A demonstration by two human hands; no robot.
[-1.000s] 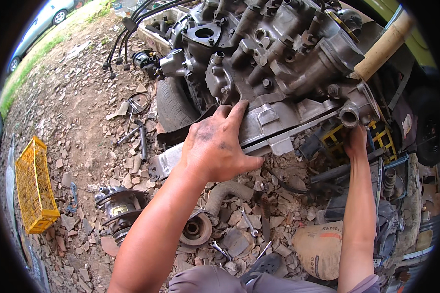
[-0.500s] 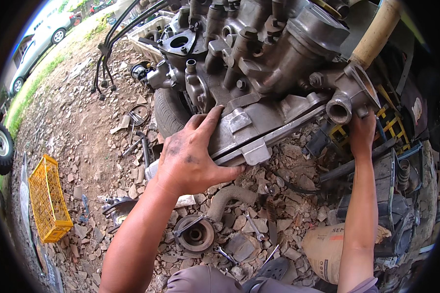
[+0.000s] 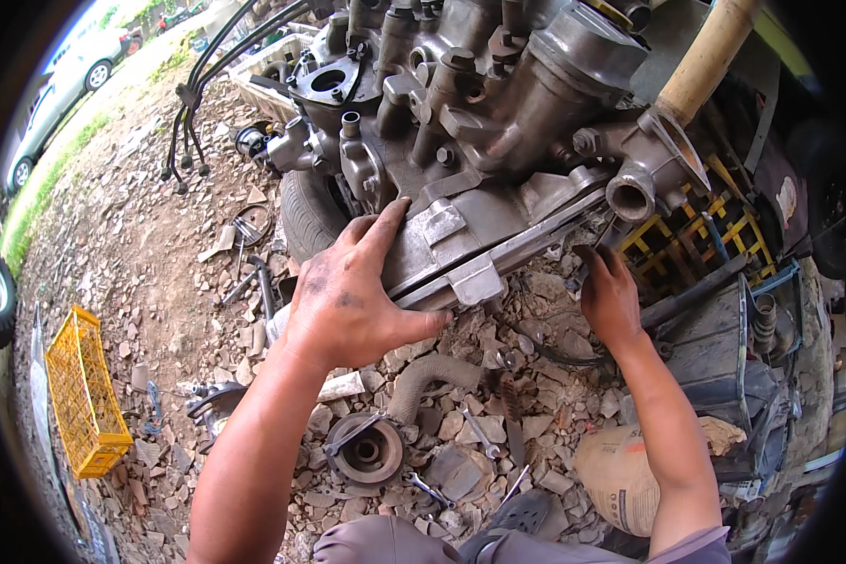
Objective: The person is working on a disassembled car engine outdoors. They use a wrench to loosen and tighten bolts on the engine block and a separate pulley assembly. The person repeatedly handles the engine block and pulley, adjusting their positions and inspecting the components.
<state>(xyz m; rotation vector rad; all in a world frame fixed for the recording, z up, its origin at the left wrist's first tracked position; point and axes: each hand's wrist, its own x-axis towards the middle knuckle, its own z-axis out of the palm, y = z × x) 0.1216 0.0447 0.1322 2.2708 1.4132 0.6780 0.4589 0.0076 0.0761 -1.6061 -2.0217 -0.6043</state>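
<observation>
A large greasy metal engine (image 3: 498, 132) fills the upper middle. My left hand (image 3: 343, 301) grips the pale metal casing (image 3: 465, 249) along its lower edge, fingers over the top and thumb at the front. My right hand (image 3: 611, 296) is below the right end of that casing, under the round outlet pipe (image 3: 630, 195), with darkened fingers curved and a little apart; whether its fingertips touch anything is unclear. A bamboo pole (image 3: 700, 66) stands behind the outlet, and a tyre (image 3: 305, 216) lies under the engine's left side.
Rubble ground holds a pulley (image 3: 367, 451), a wrapped hose (image 3: 442, 371), several wrenches (image 3: 479, 432) and a paper sack (image 3: 611, 470). A yellow crate (image 3: 85, 395) lies at left. Dark scrap panels (image 3: 700, 376) crowd the right. A parked car (image 3: 66, 103) is at upper left.
My right hand has come down and left from beneath the outlet housing, its fingers now showing. My left hand stays on the casing; it and the engine appear further left as the view shifts.
</observation>
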